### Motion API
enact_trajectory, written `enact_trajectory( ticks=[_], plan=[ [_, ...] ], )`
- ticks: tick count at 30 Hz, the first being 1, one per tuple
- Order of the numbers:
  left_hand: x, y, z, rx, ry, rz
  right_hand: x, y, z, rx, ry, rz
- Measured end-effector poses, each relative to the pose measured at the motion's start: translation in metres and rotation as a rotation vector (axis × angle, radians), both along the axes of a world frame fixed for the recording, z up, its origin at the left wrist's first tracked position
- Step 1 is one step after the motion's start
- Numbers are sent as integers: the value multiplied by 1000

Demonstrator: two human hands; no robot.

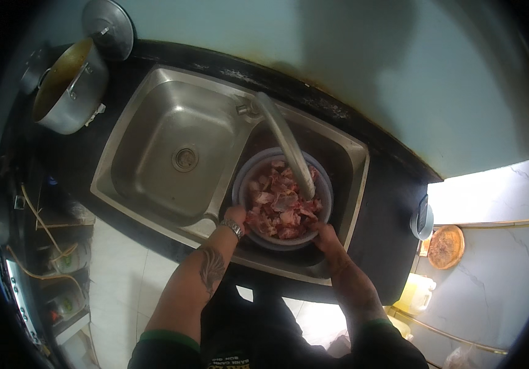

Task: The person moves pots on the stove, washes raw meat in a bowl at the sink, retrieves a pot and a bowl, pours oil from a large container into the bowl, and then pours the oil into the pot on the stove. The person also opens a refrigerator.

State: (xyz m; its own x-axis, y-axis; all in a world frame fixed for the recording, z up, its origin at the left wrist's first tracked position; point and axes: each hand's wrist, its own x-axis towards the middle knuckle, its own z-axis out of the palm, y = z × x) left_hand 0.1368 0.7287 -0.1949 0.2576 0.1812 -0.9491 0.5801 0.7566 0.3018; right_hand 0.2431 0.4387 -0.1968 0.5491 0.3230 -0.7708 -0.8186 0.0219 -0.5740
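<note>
Raw meat pieces (287, 203), pink and red with bone showing, fill a round grey-blue basin (237, 184) in the right bowl of a steel double sink. A second rim shows inside the basin's outer one. My left hand (236, 217), with a metal watch at the wrist, grips the basin's left edge. On its lower right edge my right hand (326, 237) has hold of the rim. The fingers of both hands are partly hidden. Over the meat hangs the faucet spout (287, 143); whether water runs from it, I cannot tell.
The left sink bowl (154, 157) has a drain strainer (185, 159). A large aluminum pot (80, 99) and a metal lid (110, 30) stand at upper left. A small bowl (422, 226), a round wooden chopping board (446, 246) and a jug of yellow liquid (414, 294) are at right.
</note>
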Motion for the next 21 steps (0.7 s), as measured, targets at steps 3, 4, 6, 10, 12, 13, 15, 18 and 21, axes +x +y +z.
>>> enact_trajectory(
  ticks=[3,4,6,10,12,13,15,18,21],
  plan=[
    [-2,-3,4,73,-95,-188,-8,-2,19,63,-36,-35],
    [-2,-3,11,124,-122,-276,-11,-1,28,16,-36,-48],
    [-6,2,33,65,-134,-348,-17,-1,49,76,-43,-43],
    [-31,35,100,-212,-194,-203,-31,5,92,-118,-220,116],
    [-49,64,133,-331,-286,-170,-39,13,112,-4,-237,123],
    [-57,76,148,-329,-367,-143,-41,18,122,99,-143,27],
    [-78,92,175,-312,-478,-107,-50,40,132,77,-125,-32],
    [-110,121,206,-237,-594,-22,-56,87,135,139,-133,-5],
    [-139,157,224,-139,-674,93,-64,142,130,267,-77,10]
  ],
)
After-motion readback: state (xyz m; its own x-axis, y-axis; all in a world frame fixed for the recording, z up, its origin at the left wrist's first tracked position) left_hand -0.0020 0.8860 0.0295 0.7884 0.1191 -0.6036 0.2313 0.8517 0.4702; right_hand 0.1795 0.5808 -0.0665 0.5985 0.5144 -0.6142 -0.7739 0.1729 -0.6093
